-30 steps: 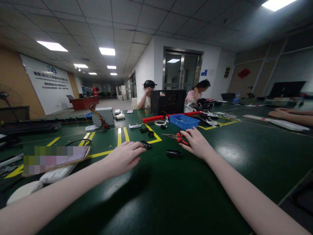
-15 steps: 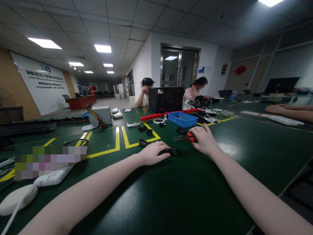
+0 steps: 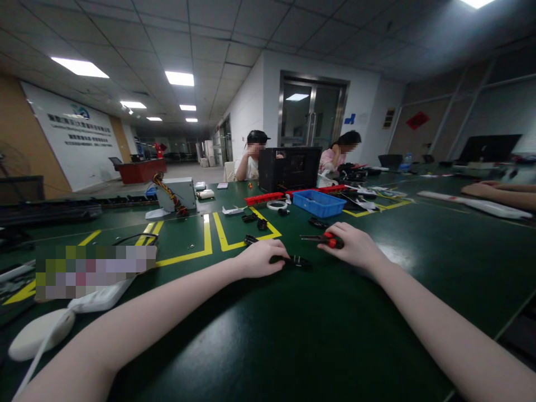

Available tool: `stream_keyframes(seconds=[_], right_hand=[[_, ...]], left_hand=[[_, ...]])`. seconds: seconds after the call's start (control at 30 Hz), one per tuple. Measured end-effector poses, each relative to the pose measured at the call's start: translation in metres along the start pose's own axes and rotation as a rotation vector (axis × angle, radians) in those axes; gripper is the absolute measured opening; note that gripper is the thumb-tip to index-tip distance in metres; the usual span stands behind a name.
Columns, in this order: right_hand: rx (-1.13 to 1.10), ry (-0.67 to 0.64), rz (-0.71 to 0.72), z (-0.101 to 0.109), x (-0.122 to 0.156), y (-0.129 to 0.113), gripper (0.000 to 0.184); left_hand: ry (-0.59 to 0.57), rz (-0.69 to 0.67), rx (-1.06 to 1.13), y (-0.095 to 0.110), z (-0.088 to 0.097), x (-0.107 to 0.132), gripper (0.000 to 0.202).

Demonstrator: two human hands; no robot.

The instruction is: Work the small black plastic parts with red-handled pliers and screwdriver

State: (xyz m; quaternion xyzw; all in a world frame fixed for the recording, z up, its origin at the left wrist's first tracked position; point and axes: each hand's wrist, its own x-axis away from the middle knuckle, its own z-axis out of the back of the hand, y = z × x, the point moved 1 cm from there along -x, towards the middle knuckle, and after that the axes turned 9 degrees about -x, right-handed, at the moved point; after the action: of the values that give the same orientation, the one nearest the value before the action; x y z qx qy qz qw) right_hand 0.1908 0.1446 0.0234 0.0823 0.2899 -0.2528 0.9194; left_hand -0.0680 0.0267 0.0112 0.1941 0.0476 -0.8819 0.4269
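Observation:
My left hand [image 3: 260, 259] is closed at the near end of a slim black object [image 3: 298, 261] with pale bands, low over the green table; its kind cannot be made out. Red-and-black-handled pliers [image 3: 327, 240] are in my right hand [image 3: 355, 245], whose fingers curl round the handles. The slender metal jaws point left, and the palm hides part of the grips. Just behind my left hand lies a black piece [image 3: 250, 239], partly covered by it. Small black parts [image 3: 262, 224] rest farther back inside a yellow-taped outline, and another black piece [image 3: 318, 223] lies behind the pliers.
A blue tray [image 3: 319, 204] stands beyond my hands, before a black computer case [image 3: 288, 169]. Left are a power supply [image 3: 176, 195] with bundled wires and a white power strip [image 3: 103, 297]. Two people sit across the table; another person's forearms [image 3: 498, 191] rest at right.
My right hand has closed round the pliers' handles, where its fingers were spread over them before. My left fingers have curled more tightly on the black object. The view has shifted slightly.

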Motion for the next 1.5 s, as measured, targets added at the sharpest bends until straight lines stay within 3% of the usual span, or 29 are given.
stream_keyframes(seconds=[0.13,0.37,0.53,0.73,0.97,1.3,1.5], right_hand=[[-0.021,-0.013,0.034,0.002,-0.001,-0.009,0.038],[-0.015,-0.097,0.091,-0.001,-0.005,-0.015,0.038],[-0.006,-0.101,0.142,-0.004,-0.007,-0.019,0.039],[-0.007,-0.064,0.138,-0.005,-0.007,-0.024,0.038],[0.015,-0.041,0.198,-0.005,-0.009,-0.032,0.036],[0.035,-0.074,0.255,-0.009,-0.01,-0.039,0.036],[0.047,-0.111,0.208,-0.008,-0.009,-0.038,0.04]], left_hand=[[0.057,0.075,-0.009,-0.003,0.001,0.01,0.018],[0.085,0.163,-0.018,-0.003,-0.002,0.01,0.023],[0.064,0.161,0.061,-0.006,-0.003,0.01,0.017],[0.055,0.04,0.134,-0.009,-0.002,0.01,0.021],[0.057,-0.012,0.274,-0.019,-0.009,0.009,0.018],[0.049,0.015,0.303,-0.023,-0.013,0.008,0.018],[0.045,0.113,0.282,-0.015,-0.012,0.007,0.019]])
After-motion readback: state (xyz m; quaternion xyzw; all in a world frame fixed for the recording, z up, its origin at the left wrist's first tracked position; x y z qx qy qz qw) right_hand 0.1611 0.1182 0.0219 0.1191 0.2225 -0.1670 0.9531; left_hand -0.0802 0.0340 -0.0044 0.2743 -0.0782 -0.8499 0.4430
